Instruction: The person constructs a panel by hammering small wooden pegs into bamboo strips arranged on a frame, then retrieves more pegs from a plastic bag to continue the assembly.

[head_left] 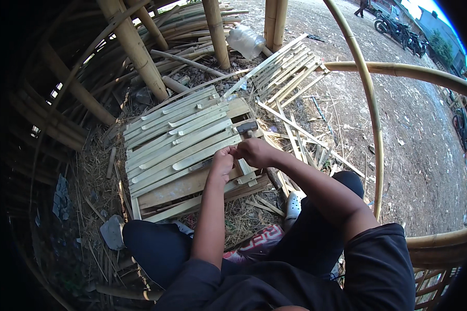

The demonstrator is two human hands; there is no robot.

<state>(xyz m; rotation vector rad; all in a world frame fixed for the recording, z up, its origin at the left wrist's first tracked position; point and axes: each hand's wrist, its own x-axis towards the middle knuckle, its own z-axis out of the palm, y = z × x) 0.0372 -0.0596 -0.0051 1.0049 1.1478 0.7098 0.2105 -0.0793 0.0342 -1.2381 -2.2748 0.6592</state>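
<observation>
My left hand (222, 163) is closed, its fingertips pinched together over the near right part of a panel of pale bamboo slats (176, 139). Meeting it at the fingertips is my right hand (256, 153), also closed with the fingers curled. Whatever the fingers hold is too small or hidden to make out. Just beyond my right hand a hammer (247, 126) shows its dark head. The handle runs toward the hand, and I cannot tell whether it is gripped or lies beneath. Several slats have curled, peeled strips on top.
A second slatted bamboo panel (285, 72) lies at the far right, with loose strips (308, 132) near it. Bamboo posts (135, 52) and a stack of poles (192, 26) stand behind, beside a clear plastic jug (246, 41). A curved bamboo pole (366, 88) arches on my right.
</observation>
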